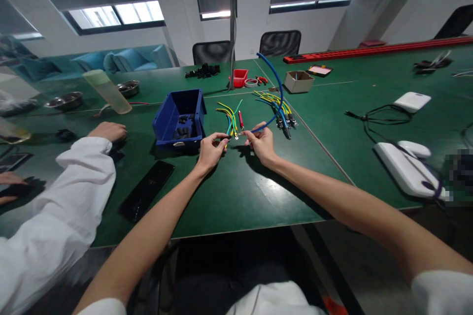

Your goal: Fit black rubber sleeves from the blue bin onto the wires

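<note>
My right hand (261, 143) pinches the lower end of a blue wire (278, 89) that arches up and away over the green table (236, 192). My left hand (211, 149) is closed in a pinch just left of it, on something small and dark I cannot make out, close to the wire's metal tip. Several yellow-green wires (229, 114) lie right beyond my hands. A second bundle of wires with black ends (281, 108) lies to the right of them. A blue bin (180, 119) holding small black parts stands beyond my left hand.
A co-worker's white sleeve (70, 192) and hand (109, 131) rest on the table at left, by a black phone (147, 190). A cardboard box (298, 80), red tray (239, 78), plastic bottle (107, 91) and metal bowls (65, 101) stand further back. White devices with cables (406, 167) lie at right.
</note>
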{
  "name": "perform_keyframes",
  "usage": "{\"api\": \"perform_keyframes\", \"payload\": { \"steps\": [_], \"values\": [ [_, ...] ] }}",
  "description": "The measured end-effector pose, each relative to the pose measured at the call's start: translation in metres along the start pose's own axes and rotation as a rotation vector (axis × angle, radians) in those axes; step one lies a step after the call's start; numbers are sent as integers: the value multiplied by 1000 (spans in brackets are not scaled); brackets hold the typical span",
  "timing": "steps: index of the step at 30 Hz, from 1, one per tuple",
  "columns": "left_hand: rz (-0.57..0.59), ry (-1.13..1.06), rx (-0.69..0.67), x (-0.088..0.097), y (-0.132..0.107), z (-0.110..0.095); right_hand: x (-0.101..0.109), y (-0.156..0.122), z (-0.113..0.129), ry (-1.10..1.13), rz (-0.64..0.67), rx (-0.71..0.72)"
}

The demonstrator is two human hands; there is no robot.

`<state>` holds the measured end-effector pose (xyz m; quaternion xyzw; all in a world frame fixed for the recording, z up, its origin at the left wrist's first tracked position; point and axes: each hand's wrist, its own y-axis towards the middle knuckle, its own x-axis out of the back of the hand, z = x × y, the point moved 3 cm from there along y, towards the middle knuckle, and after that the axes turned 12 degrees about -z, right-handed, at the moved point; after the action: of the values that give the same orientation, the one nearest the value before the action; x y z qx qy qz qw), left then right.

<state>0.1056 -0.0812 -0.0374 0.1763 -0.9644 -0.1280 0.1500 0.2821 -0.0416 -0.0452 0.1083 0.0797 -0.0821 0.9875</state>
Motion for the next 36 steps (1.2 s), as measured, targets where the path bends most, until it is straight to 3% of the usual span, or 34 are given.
{"api": "perform_keyframes", "payload": {
  "steps": [18, 36],
  "values": [
    [38, 18, -41, -2, 2, 3, -8, -6, 6, 88, 99, 32],
    [88, 13, -64, -4, 0, -1, -9, -7, 6, 98, 73, 20]
  ]
}}
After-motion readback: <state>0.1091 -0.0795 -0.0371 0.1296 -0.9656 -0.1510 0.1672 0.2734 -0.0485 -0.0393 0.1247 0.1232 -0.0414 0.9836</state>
